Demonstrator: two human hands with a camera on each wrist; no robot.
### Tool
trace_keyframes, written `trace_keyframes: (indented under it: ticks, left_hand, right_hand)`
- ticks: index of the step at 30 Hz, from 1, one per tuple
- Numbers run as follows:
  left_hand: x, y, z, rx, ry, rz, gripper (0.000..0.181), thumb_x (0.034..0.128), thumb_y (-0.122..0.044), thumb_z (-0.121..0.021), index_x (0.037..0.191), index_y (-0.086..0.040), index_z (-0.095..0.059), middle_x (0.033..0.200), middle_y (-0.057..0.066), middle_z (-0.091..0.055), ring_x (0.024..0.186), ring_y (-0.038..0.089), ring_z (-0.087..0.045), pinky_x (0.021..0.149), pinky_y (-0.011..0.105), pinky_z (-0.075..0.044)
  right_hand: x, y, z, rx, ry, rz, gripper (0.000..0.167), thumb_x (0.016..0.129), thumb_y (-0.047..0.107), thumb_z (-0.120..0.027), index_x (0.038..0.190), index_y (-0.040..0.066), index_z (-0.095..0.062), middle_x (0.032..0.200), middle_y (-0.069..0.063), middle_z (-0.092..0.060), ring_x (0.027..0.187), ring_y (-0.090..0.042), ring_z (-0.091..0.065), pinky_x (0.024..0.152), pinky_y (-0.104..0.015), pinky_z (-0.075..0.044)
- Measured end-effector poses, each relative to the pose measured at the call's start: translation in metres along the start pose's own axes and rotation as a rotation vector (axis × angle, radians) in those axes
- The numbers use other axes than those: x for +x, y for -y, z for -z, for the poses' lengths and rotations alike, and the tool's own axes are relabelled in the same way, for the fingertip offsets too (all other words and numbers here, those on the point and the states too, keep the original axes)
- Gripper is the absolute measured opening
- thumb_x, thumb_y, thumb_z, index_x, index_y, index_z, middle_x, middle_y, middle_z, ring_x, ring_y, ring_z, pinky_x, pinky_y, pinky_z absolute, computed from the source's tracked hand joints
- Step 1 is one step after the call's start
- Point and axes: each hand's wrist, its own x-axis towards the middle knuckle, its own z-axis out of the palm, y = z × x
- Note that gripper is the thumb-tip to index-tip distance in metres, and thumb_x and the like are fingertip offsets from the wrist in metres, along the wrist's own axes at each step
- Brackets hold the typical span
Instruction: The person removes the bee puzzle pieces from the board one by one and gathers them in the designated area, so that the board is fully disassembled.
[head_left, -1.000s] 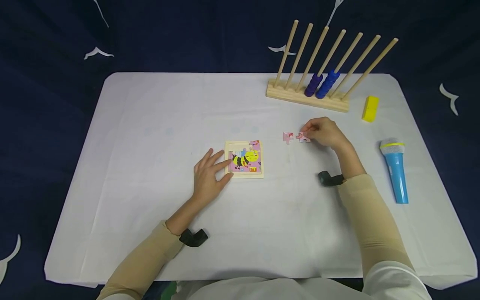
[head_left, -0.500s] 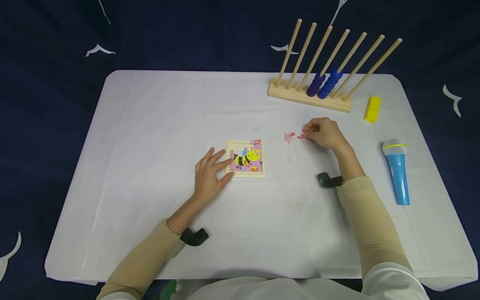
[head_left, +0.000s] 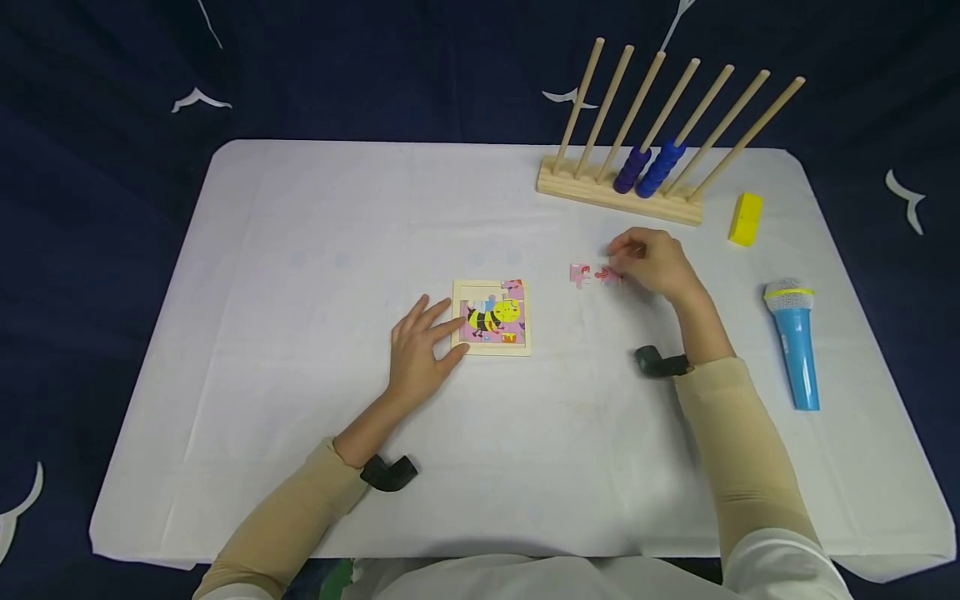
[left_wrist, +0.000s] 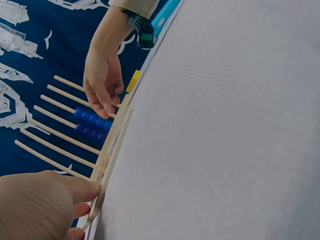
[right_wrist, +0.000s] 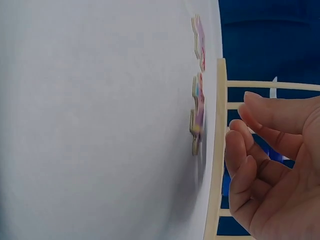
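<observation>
A square wooden jigsaw board (head_left: 491, 352) with a bee picture lies flat on the white table. My left hand (head_left: 420, 354) rests on the board's left side, fingers spread, with the index finger and thumb reaching its frame. To the right of the board lie two pink puzzle pieces, a left piece (head_left: 579, 274) and a right piece (head_left: 604, 275). My right hand (head_left: 651, 260) hovers just above the right piece, hiding part of it in the head view. In the right wrist view a gap separates its loosely curled fingers (right_wrist: 240, 145) from the pieces, and it holds nothing.
Behind the right hand stands a wooden peg rack (head_left: 600, 193) with purple and blue beads on two pegs. A yellow block (head_left: 746, 218) is at the back right. A blue toy microphone (head_left: 795, 350) lies along the right side of the white table (head_left: 315, 250).
My right hand, whose fingers were on the right puzzle piece, has let it go and risen slightly. The left hand and the board stay together in place.
</observation>
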Motion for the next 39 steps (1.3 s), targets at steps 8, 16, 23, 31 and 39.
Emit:
trace_keyframes:
  ticks: [8, 16, 23, 31, 39]
  left_hand:
    - [0.000, 0.000, 0.000, 0.006, 0.000, 0.003, 0.039, 0.0823, -0.017, -0.077, 0.119, -0.007, -0.071, 0.145, 0.014, -0.051, 0.146, 0.035, -0.027, 0.110, 0.058, -0.024]
    - [0.001, 0.000, 0.001, 0.010, -0.002, 0.000, 0.038, 0.0824, -0.017, -0.077, 0.119, -0.007, -0.071, 0.145, 0.014, -0.052, 0.146, 0.036, -0.028, 0.109, 0.058, -0.025]
    - [0.000, -0.001, 0.001, 0.004, 0.004, 0.006, 0.039, 0.0825, -0.018, -0.077, 0.119, -0.007, -0.070, 0.145, 0.014, -0.051, 0.146, 0.035, -0.028, 0.110, 0.058, -0.023]
    - [0.000, 0.000, 0.002, 0.013, 0.008, 0.003, 0.039, 0.0827, -0.019, -0.077, 0.120, -0.007, -0.070, 0.146, 0.013, -0.051, 0.146, 0.035, -0.028, 0.111, 0.058, -0.023]
    - [0.000, 0.000, 0.002, 0.012, 0.008, 0.003, 0.039, 0.0825, -0.020, -0.077, 0.120, -0.008, -0.071, 0.145, 0.013, -0.051, 0.146, 0.035, -0.028, 0.111, 0.057, -0.024]
  right_hand:
    - [-0.005, 0.016, -0.016, 0.062, -0.001, 0.022, 0.032, 0.092, 0.012, -0.065, 0.123, 0.003, -0.062, 0.117, -0.019, -0.062, 0.101, -0.027, -0.056, 0.072, -0.023, -0.044]
    - [-0.004, 0.044, -0.045, 0.108, 0.048, 0.077, 0.035, 0.090, 0.011, -0.067, 0.125, 0.004, -0.061, 0.118, -0.018, -0.062, 0.103, -0.030, -0.056, 0.081, -0.036, -0.045]
    - [-0.004, 0.067, -0.065, 0.142, 0.098, 0.159, 0.036, 0.089, 0.010, -0.068, 0.124, 0.004, -0.061, 0.119, -0.017, -0.063, 0.104, -0.030, -0.055, 0.090, -0.042, -0.043]
    - [-0.006, 0.087, -0.084, 0.151, 0.137, 0.221, 0.037, 0.087, 0.010, -0.071, 0.123, 0.005, -0.063, 0.118, -0.014, -0.064, 0.097, -0.027, -0.055, 0.084, -0.037, -0.043]
    - [-0.006, 0.096, -0.095, 0.103, 0.172, 0.235, 0.036, 0.086, 0.007, -0.072, 0.121, 0.004, -0.064, 0.120, -0.013, -0.062, 0.092, -0.024, -0.056, 0.081, -0.034, -0.046]
